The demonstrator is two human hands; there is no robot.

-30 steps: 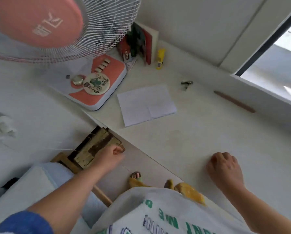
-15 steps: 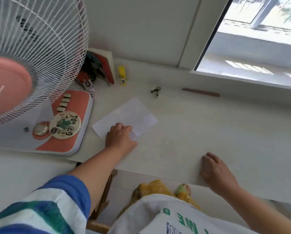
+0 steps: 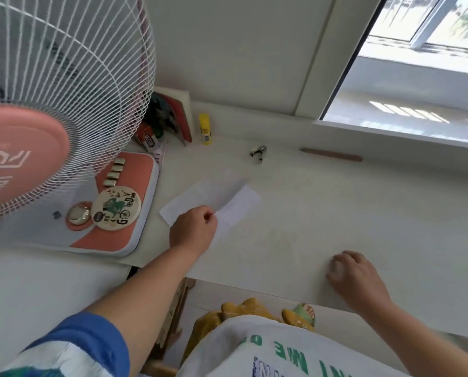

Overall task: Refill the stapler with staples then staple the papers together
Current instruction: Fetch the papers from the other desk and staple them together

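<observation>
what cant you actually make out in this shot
Head view only:
- papers: motion-blurred; how many sheets, unclear.
- left hand: its grip closes at the papers' edge; fingertips hidden, so the hold is unconfirmed.
- small metal object: too small to tell whether it is the stapler.
- staples: none recognisable.
- right hand: curled on the desk; underside hidden.

fan (image 3: 50, 110) with coral base, far left on counter (image 3: 336, 213) | yellow glue stick (image 3: 205, 129) upright by wall | brown pencil (image 3: 330, 154) lying near window sill | books (image 3: 173, 118) behind fan
</observation>
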